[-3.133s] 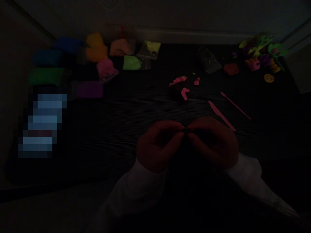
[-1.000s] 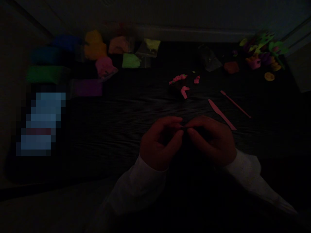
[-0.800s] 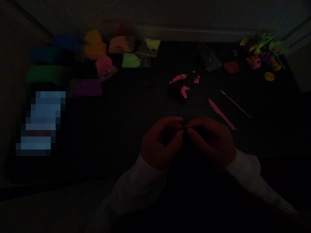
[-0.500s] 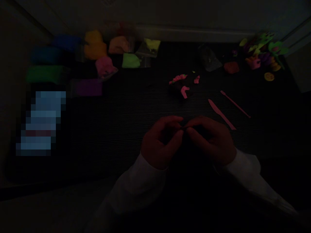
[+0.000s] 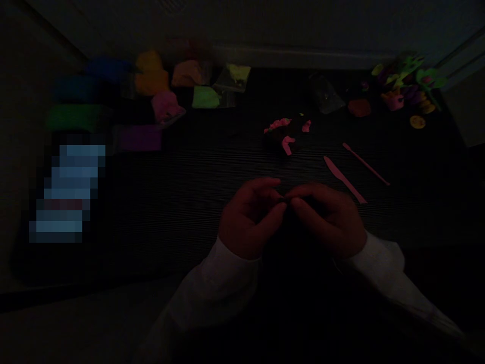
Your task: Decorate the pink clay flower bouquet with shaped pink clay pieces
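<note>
In the dim head view, my left hand (image 5: 248, 220) and my right hand (image 5: 329, 217) meet fingertip to fingertip over the dark table (image 5: 170, 202). Both are closed in a pinch on a small dark bit between them, too dark to make out. Beyond the hands lies a dark modelled piece (image 5: 276, 135) with a row of pink flowers and a pink bow on it. A loose pink scrap (image 5: 306, 126) is beside it. To the right rest a pink modelling knife (image 5: 343, 178) and a thin pink modelling stick (image 5: 366, 163).
Colourful clay packets line the back left, among them orange (image 5: 151, 81), green (image 5: 74, 117), purple (image 5: 142, 138) and lime (image 5: 205, 97). A lit, blurred screen (image 5: 70, 187) lies at left. Clay flowers (image 5: 409, 83), a red lump (image 5: 359, 107) and a clear bag (image 5: 326, 95) sit at the back right.
My left index finger has lifted slightly away from the pinch. The hands otherwise stay together, and the view has shifted a little.
</note>
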Demonstrator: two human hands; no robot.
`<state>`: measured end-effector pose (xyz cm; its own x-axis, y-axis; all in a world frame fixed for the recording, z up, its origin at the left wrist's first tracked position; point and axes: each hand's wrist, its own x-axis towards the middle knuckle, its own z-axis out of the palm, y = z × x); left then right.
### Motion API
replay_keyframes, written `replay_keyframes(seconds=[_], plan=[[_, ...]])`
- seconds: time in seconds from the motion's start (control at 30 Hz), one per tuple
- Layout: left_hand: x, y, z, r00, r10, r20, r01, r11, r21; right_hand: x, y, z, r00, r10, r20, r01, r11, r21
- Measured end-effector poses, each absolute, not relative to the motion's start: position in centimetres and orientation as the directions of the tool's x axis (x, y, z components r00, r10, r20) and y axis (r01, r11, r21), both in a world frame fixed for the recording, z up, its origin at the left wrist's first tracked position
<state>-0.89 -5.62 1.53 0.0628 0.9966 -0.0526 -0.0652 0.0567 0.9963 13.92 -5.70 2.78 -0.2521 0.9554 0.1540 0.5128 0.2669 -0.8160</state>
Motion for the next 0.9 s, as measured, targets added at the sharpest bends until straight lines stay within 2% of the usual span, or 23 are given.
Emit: replay_keyframes(seconds=[0.17,0.37,0.6,0.73,0.9], plan=[[-0.8,-5.6,1.7,0.053,0.995,-0.088,-0.049,0.091,0.995,14.1,-5.7,2.7,-0.201,0.964,0.173,0.534,0.256,-0.806],[-0.5,-5.6,1.5,0.011,0.993,-0.119,-0.027,0.119,0.993,14.1,-5.5,2.5,-0.273,0.940,0.204,0.586,0.331,-0.740],[-0.3,-5.7,1.7,-0.024,0.985,-0.173,-0.001,0.173,0.985,14.1,-5.3,2.5,-0.279,0.937,0.211,0.601,0.342,-0.723],[-0.9,-5.5,1.7,-0.111,0.986,-0.121,0.058,0.128,0.990,14.1,-5.1,2.2,-0.257,0.948,0.188,0.661,0.315,-0.682],[-2.1,-5.4,1.6,-0.180,0.982,-0.062,0.187,0.096,0.978,14.0,-4.7,1.2,-0.279,0.950,0.141,0.777,0.309,-0.548]])
